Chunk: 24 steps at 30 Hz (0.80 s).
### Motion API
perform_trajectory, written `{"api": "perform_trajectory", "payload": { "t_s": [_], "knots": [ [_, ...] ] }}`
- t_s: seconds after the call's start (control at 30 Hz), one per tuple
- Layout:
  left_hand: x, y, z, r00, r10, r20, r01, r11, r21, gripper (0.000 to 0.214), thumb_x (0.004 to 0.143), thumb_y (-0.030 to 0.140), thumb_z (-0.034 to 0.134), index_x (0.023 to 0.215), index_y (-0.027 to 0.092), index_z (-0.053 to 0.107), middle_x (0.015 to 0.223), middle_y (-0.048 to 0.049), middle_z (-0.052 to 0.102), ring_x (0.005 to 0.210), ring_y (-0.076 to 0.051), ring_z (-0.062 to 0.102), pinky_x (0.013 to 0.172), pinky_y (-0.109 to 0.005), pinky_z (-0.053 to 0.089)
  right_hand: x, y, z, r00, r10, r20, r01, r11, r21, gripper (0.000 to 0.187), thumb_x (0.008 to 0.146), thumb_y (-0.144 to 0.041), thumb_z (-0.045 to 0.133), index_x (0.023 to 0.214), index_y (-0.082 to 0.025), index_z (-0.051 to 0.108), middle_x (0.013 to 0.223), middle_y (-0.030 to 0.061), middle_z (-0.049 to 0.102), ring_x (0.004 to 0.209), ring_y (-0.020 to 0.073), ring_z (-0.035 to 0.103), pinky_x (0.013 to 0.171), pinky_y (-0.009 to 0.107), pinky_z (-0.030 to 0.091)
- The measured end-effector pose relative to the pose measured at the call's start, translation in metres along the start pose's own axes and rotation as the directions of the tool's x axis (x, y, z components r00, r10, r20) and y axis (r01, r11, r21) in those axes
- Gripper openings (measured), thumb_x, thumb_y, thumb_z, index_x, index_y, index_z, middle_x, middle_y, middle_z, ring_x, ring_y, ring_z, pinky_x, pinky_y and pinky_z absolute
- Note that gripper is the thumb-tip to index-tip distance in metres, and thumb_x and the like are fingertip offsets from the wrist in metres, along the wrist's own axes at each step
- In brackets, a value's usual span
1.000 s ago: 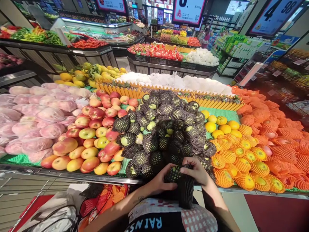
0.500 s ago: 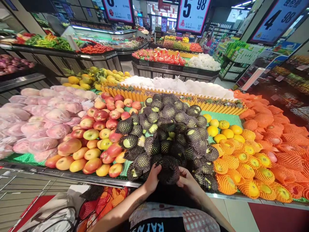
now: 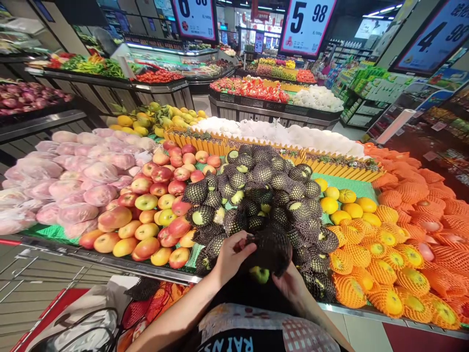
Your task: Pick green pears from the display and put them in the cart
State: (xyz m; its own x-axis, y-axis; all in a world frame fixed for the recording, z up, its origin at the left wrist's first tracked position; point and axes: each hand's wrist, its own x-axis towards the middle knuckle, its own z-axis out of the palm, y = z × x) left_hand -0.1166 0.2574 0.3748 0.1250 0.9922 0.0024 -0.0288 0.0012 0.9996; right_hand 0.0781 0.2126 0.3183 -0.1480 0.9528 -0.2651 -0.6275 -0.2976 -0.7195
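Note:
My left hand [image 3: 234, 255] is closed, thumb and fingers pinching the near left edge of a black foam net sleeve [image 3: 273, 249]. On the other side, my right hand [image 3: 291, 284] curls round the right edge of that sleeve, its fingers partly hidden. A round green fruit [image 3: 259, 275] shows below the sleeve, between my hands; whether it sits inside the sleeve I cannot tell. Just beyond is a heap of green fruit in black nets [image 3: 262, 173].
Red-yellow apples [image 3: 146, 230] and pink wrapped fruit [image 3: 80, 181] lie left. Orange-netted yellow fruit [image 3: 381, 259] is at right. The metal stand edge [image 3: 161, 272] runs in front of me. A wire cart [image 3: 40, 293] with a white bag [image 3: 88, 313] stands lower left.
The black sleeve has risen and turned in my hands, and the green fruit has come into view beneath it. My left hand has moved up a little, my right hand right and down.

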Motion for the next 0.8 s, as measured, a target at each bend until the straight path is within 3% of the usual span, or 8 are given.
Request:
{"api": "perform_trajectory", "payload": {
  "t_s": [0.1,0.2,0.23,0.3,0.37,0.5,0.63,0.8],
  "knots": [
    [0.009,-0.014,-0.001,0.99,-0.108,0.09,0.118,0.987,-0.111,0.041,0.07,0.052,0.081,0.067,0.019,0.057,0.055,0.0076,0.038,0.053,-0.009,0.035,0.053,-0.024,0.026,0.008,-0.007,0.003,1.0,-0.026,-0.003,0.026,0.998,0.053,0.047,0.057,-0.045,0.094,0.099,-0.036,0.074,0.101,-0.0015,0.078,0.088,0.0188,0.072,0.083,0.034,0.062],
    [0.006,-0.021,-0.004,0.993,-0.054,0.103,0.064,0.994,-0.09,0.025,0.076,0.037,0.078,0.087,0.018,0.066,0.079,-0.001,0.063,0.075,-0.016,0.057,0.065,-0.025,0.043,0.01,-0.018,0.015,1.0,0.017,0.022,-0.018,0.998,0.064,0.048,0.055,-0.042,0.096,0.098,-0.033,0.075,0.096,-0.0015,0.077,0.079,0.0142,0.07,0.074,0.025,0.061],
    [0.003,-0.02,-0.005,0.995,0.018,0.095,-0.012,0.998,-0.062,0.035,0.076,0.029,0.077,0.108,0.02,0.067,0.102,-0.0065,0.068,0.095,-0.021,0.062,0.078,-0.029,0.048,0.01,-0.022,0.019,0.999,0.047,0.02,-0.048,0.998,0.039,0.049,0.056,-0.04,0.096,0.099,-0.031,0.074,0.093,-0.0011,0.076,0.076,0.0132,0.068,0.07,0.024,0.06],
    [-0.004,-0.015,-0.009,0.974,0.179,0.138,-0.177,0.984,-0.021,0.082,0.071,0.018,0.078,0.146,0.025,0.045,0.147,-0.0134,0.05,0.133,-0.031,0.048,0.105,-0.039,0.044,0.01,-0.029,0.027,0.995,0.094,0.01,-0.093,0.994,-0.058,0.048,0.059,-0.038,0.095,0.101,-0.028,0.073,0.087,-0.0019,0.072,0.07,0.011,0.065,0.067,0.023,0.06],
    [-0.007,-0.01,-0.013,0.939,0.251,0.237,-0.265,0.964,0.026,0.107,0.065,0.016,0.083,0.157,0.026,0.028,0.164,-0.0146,0.029,0.149,-0.037,0.029,0.121,-0.049,0.029,0.013,-0.033,0.032,0.996,0.087,0.016,-0.083,0.979,-0.186,0.04,0.064,-0.039,0.092,0.096,-0.025,0.071,0.077,-0.0049,0.066,0.065,0.0088,0.06,0.07,0.024,0.059],
    [0.006,-0.017,-0.013,0.983,0.081,0.167,-0.097,0.991,0.087,0.093,0.066,0.026,0.088,0.147,0.022,0.043,0.157,-0.0164,0.041,0.146,-0.039,0.036,0.124,-0.054,0.023,0.024,-0.031,0.033,0.991,-0.032,0.13,0.09,0.878,-0.471,0.032,0.077,-0.046,0.082,0.086,-0.022,0.064,0.068,-0.0054,0.061,0.061,0.0103,0.055,0.065,0.025,0.055],
    [0.026,-0.036,-0.011,0.988,-0.124,0.09,0.141,0.967,-0.211,0.091,0.065,0.031,0.089,0.142,0.021,0.042,0.141,-0.0145,0.058,0.133,-0.036,0.052,0.116,-0.053,0.038,0.034,-0.029,0.035,0.959,-0.1,0.264,0.26,0.675,-0.691,0.024,0.085,-0.043,0.074,0.087,-0.023,0.062,0.069,-0.003,0.067,0.065,0.0144,0.062,0.062,0.026,0.054],
    [0.061,-0.03,-0.027,0.992,-0.06,-0.112,0.037,0.978,-0.204,0.071,0.067,0.036,0.083,0.128,0.022,0.051,0.127,-0.0091,0.065,0.123,-0.03,0.059,0.11,-0.044,0.043,0.032,-0.036,0.041,0.918,-0.159,0.363,0.38,0.614,-0.692,0.033,0.092,-0.031,0.067,0.124,-0.029,0.06,0.121,0.007,0.073,0.108,0.0218,0.071,0.088,0.036,0.06]
  ]
}}
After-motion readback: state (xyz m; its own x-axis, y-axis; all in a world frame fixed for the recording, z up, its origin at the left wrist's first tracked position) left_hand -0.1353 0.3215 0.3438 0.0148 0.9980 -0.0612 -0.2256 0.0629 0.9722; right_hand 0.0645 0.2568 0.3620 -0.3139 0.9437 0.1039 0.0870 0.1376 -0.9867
